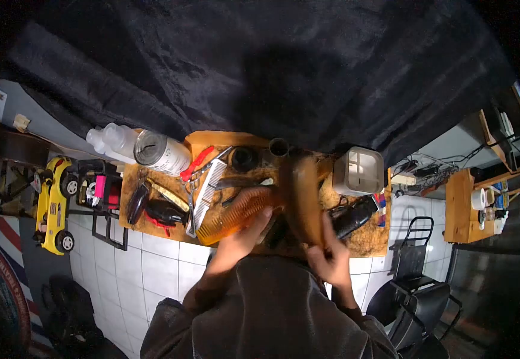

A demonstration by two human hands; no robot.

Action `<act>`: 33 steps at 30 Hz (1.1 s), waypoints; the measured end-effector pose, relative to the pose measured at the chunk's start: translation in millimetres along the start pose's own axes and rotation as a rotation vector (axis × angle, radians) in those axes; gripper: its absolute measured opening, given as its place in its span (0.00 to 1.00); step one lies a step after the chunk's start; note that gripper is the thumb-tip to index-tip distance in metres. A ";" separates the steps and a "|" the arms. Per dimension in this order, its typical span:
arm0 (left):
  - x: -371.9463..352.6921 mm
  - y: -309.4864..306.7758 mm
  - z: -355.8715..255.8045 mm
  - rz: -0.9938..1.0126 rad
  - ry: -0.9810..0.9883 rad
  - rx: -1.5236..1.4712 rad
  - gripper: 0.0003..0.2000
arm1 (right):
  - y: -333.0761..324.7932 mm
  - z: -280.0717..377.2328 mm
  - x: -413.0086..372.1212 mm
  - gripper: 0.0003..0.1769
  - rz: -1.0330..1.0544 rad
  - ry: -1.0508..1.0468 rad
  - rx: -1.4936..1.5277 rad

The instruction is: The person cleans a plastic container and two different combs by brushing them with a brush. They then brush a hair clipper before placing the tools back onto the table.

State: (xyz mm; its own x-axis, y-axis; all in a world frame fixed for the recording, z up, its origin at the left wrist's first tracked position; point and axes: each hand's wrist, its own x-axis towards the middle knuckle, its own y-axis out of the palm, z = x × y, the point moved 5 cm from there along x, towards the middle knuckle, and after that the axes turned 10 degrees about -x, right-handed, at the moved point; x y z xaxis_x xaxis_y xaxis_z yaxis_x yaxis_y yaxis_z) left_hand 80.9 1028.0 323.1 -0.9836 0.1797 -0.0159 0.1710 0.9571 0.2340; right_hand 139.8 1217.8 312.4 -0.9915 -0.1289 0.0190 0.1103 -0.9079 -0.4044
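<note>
My left hand (241, 242) is closed on an amber, translucent wide-toothed comb (227, 221), whose teeth point down and to the left. In my right hand (331, 263) is a long brown brush-like object (303, 200), smeared by motion, so its bristles cannot be made out. Its near end sits in my fingers and its body rises away from me, close to the comb's right end. A black hair clipper (355, 216) lies just right of my right hand. Left of the comb are a white comb (207, 194) and scissors (191, 186).
The hair-strewn wooden table (364, 242) also bears a large can (163, 154), red-handled tool (197, 163), black hair clipper (165, 212), round black container (244, 159) and open pale container (358, 170). A dark curtain (260, 72) hangs behind; a black chair (424, 311) stands right.
</note>
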 end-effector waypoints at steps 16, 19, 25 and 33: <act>-0.3 -13.3 35.7 -0.104 -0.142 -0.204 0.15 | -5.5 26.4 11.4 0.35 -0.051 -0.008 0.010; -3.9 -10.4 42.7 -0.167 -0.139 -0.394 0.15 | 11.7 15.2 10.8 0.35 0.060 -0.048 -0.059; -17.7 15.6 41.9 0.185 -0.212 -0.046 0.15 | -9.7 21.9 20.7 0.35 -0.146 0.169 0.118; -5.2 -3.5 35.7 -0.060 -0.012 -0.172 0.13 | -2.6 15.0 2.2 0.35 -0.007 0.016 0.004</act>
State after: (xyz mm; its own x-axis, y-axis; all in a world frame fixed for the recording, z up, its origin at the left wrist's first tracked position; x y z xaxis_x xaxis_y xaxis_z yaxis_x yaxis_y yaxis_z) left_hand 87.4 1031.8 287.6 -0.9909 0.1267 -0.0461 0.0984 0.9135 0.3948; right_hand 138.4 1213.9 327.2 -0.9932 -0.1160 0.0072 0.1034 -0.9103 -0.4008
